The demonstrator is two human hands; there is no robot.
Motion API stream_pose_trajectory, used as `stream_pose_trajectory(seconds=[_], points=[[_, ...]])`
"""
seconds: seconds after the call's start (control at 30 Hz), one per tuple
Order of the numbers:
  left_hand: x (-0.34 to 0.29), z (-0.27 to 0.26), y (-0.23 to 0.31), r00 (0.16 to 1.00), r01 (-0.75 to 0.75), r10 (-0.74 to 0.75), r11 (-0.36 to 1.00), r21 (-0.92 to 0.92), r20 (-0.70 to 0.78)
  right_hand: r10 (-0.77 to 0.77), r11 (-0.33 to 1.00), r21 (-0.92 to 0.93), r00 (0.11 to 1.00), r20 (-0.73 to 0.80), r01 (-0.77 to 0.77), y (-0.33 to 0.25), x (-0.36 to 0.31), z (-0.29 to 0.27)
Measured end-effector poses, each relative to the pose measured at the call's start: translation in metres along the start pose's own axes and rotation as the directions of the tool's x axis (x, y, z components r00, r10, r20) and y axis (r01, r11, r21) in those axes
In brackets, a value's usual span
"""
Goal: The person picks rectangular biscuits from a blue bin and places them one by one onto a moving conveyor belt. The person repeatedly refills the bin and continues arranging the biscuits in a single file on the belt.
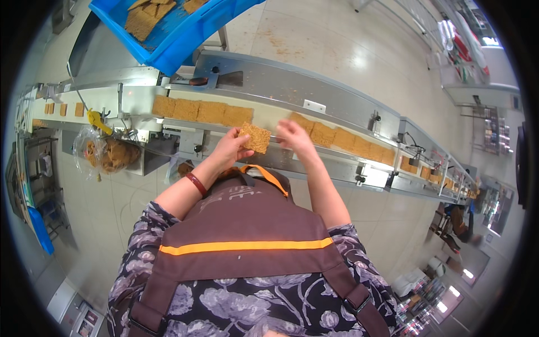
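Note:
A square, golden-brown cereal cake [256, 138] with a grainy surface is pinched by its left edge in my left hand [230, 147], in front of the conveyor belt. Just right of it, over the belt's near side, is my right hand [296, 139]. Motion smears its fingers, and whether they hold anything cannot be made out. Beyond my hands the pale conveyor belt [269, 119] carries a row of like cakes [197, 110] on the left and another row [342, 140] on the right, with a gap between them.
A blue crate [151, 60] with broken cake sheets stands beyond the belt. Metal rails [314, 90] run along it. At the near left hang a clear bag [112, 154] of brown pieces and a yellow tool [99, 121]. A person [461, 220] is far right.

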State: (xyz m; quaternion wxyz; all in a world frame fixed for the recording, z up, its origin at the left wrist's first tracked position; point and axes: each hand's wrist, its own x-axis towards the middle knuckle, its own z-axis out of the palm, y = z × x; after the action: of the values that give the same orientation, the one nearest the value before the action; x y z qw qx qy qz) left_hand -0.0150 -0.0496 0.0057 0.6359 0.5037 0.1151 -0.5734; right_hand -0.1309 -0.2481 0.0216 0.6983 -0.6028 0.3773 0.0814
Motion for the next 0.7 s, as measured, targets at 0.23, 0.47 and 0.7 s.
stream_pose_trajectory(seconds=[0.23,0.47,0.7], points=[[-0.005,0.019,0.002,0.988,0.101,-0.124,0.968,0.23,0.088,-0.112,0.979,0.12,0.925,-0.364,0.166,0.042,-0.008,-0.039],[0.0,0.006,-0.007,0.986,0.159,-0.169,0.949,0.273,0.013,-0.063,0.984,-0.177,0.918,-0.392,-0.008,0.077,-0.005,-0.169],[0.0,-0.011,-0.001,0.987,0.158,-0.147,0.958,0.24,-0.061,0.011,0.974,0.214,0.936,-0.351,0.069,0.071,-0.034,-0.194]])
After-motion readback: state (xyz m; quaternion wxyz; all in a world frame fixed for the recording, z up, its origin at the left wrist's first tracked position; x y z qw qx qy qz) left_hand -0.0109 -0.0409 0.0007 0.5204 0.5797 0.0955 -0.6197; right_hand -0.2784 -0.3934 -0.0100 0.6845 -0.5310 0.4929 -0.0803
